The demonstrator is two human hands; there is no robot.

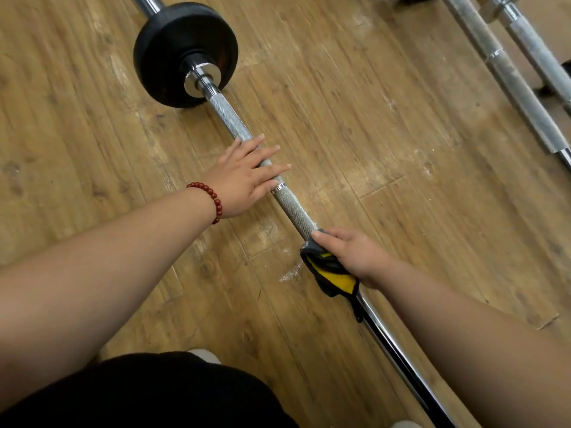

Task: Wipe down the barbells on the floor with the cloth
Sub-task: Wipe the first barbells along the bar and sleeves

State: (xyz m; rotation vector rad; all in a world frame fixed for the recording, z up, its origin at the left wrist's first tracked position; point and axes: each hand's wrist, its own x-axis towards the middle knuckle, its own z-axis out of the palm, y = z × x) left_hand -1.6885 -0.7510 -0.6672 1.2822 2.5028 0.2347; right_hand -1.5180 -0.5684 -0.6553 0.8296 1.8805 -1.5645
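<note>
One barbell (293, 208) under flat left hand (244, 180), right hand (352, 254) gripping cloth (336, 279).

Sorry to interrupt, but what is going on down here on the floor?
A person is wiping a barbell on the wooden floor. Their right hand grips a yellow and black cloth round the knurled shaft; their left hand rests flat on the shaft nearer the black weight plate. Two more bars lie at upper right.
</note>
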